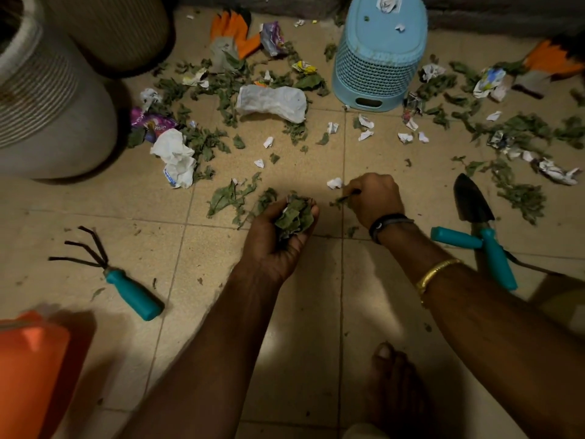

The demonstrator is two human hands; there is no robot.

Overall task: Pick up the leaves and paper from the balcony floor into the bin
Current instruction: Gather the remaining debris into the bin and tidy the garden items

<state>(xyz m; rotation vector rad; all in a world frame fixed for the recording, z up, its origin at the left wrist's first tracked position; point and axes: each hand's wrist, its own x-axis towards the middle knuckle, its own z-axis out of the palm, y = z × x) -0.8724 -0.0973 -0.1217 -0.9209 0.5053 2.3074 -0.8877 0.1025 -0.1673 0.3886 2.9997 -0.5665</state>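
Bare tiles [285, 299] near; rake [120, 277] left, trowel [473, 201] right.

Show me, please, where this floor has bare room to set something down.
Bare tiles lie between the hand rake and the left forearm, and between both forearms down to the foot. From the white pot past the blue basket to the trowel, leaves and paper crowd the floor.

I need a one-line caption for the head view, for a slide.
Left hand holds gathered leaves while right hand pinches a leaf off the littered tiled floor.
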